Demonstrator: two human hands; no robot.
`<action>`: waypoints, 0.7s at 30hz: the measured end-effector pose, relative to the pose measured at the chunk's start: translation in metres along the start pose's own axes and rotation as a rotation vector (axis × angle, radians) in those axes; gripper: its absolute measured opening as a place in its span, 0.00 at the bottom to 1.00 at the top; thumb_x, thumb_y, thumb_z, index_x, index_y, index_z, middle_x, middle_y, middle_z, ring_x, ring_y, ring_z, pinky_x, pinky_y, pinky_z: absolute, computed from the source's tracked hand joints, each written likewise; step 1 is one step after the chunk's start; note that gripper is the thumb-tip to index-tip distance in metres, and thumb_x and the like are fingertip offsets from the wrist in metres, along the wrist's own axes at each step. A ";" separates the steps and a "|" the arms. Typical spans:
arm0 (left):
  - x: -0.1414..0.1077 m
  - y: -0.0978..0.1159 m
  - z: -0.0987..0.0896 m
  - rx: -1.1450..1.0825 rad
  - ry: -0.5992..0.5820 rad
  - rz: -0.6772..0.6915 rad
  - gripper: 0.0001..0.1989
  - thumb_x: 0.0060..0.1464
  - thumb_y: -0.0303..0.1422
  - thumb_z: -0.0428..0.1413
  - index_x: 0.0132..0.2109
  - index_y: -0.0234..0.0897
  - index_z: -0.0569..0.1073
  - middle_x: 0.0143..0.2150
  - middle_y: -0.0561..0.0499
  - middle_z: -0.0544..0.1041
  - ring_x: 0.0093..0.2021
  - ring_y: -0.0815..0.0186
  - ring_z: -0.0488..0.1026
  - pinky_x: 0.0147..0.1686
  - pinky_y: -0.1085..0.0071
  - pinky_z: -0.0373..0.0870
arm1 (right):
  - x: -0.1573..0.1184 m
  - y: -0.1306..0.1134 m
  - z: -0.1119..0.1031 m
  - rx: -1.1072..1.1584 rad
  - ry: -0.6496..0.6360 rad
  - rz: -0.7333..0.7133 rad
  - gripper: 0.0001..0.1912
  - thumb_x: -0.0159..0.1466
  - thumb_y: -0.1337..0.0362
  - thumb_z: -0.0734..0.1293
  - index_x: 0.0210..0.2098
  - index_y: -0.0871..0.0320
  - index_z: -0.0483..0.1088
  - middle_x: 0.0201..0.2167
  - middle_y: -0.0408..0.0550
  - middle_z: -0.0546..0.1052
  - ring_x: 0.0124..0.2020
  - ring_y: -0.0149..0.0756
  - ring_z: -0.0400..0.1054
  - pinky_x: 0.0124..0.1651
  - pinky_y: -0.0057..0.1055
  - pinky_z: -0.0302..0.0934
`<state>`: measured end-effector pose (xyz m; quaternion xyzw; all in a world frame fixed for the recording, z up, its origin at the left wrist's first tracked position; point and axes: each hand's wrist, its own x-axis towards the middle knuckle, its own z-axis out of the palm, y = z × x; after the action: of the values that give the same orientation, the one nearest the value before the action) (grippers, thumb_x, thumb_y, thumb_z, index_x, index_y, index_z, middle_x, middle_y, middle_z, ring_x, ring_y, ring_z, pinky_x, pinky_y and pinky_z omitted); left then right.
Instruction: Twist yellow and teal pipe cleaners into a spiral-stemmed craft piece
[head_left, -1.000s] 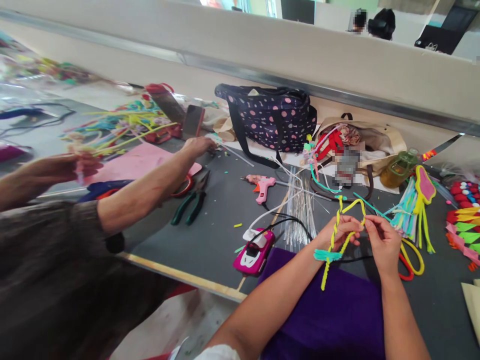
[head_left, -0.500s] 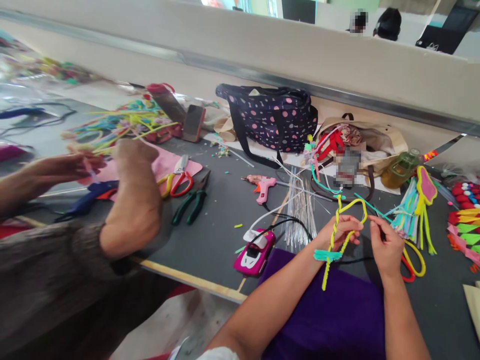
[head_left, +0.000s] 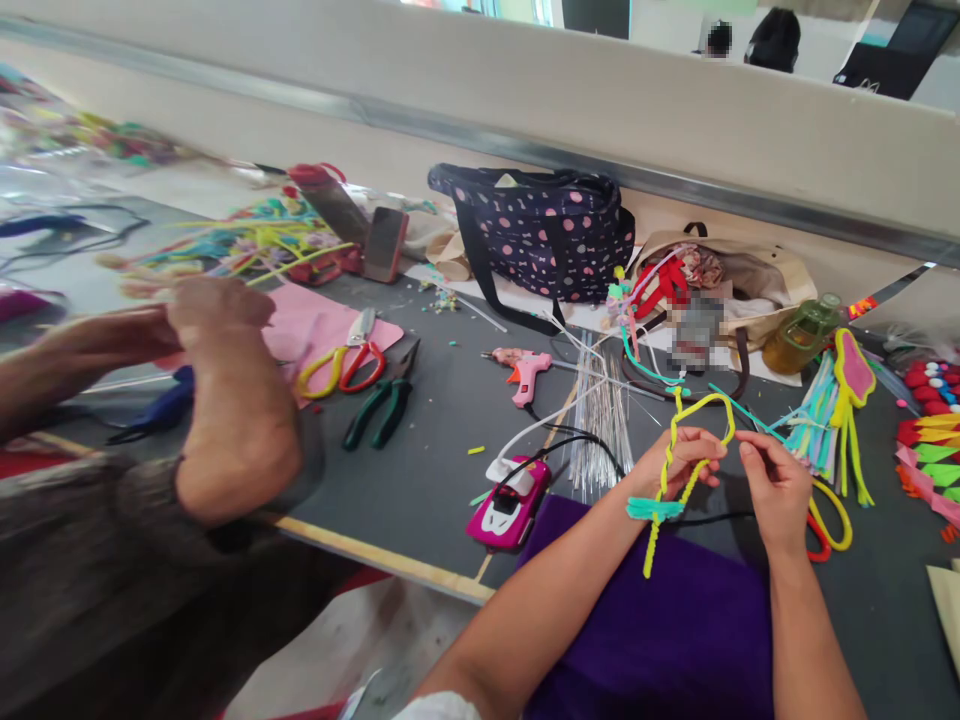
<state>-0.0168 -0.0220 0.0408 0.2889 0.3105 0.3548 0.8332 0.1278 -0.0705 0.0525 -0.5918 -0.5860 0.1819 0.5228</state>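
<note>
My left hand (head_left: 690,455) is closed around a yellow pipe cleaner (head_left: 670,450) bent into a twisted, angular loop. A short teal pipe-cleaner bundle (head_left: 655,509) crosses its lower end, and a small teal piece (head_left: 677,390) sits at its top. Just right of the loop, my right hand (head_left: 776,492) has thumb and index finger pinched together. What is between them, if anything, is too small to make out. A thin teal pipe cleaner (head_left: 742,413) slants toward the back of that hand. Yellow-and-red scissors (head_left: 832,520) lie partly hidden beside my right wrist.
A pink glue gun (head_left: 531,375), thin silvery wires (head_left: 600,425) and a magenta car-shaped power strip (head_left: 510,505) lie to my left. Farther left are green-handled pliers (head_left: 382,400), more scissors (head_left: 345,365) and a co-worker's hands (head_left: 214,305). Bags (head_left: 540,240) and a bottle (head_left: 802,335) stand behind.
The co-worker's hands and forearm have moved left, uncovering more of the pink sheet and scissors. My hands and the yellow loop have barely moved.
</note>
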 end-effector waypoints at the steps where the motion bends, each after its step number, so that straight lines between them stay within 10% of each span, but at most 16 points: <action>1: 0.000 0.000 0.000 0.004 -0.003 -0.004 0.16 0.33 0.35 0.69 0.27 0.30 0.72 0.21 0.55 0.71 0.19 0.76 0.67 0.23 0.76 0.70 | 0.000 0.000 0.000 0.006 -0.009 -0.001 0.13 0.63 0.57 0.65 0.39 0.58 0.76 0.35 0.49 0.79 0.35 0.38 0.72 0.36 0.32 0.66; 21: -0.004 0.003 0.002 0.008 -0.020 0.017 0.19 0.32 0.38 0.70 0.28 0.30 0.73 0.21 0.55 0.72 0.18 0.75 0.67 0.24 0.75 0.70 | 0.000 -0.004 0.002 -0.141 -0.024 -0.282 0.09 0.64 0.62 0.64 0.39 0.54 0.76 0.33 0.48 0.78 0.33 0.36 0.72 0.36 0.34 0.66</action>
<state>-0.0186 -0.0239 0.0455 0.2983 0.3013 0.3577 0.8320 0.1242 -0.0712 0.0554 -0.5366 -0.6810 0.0720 0.4930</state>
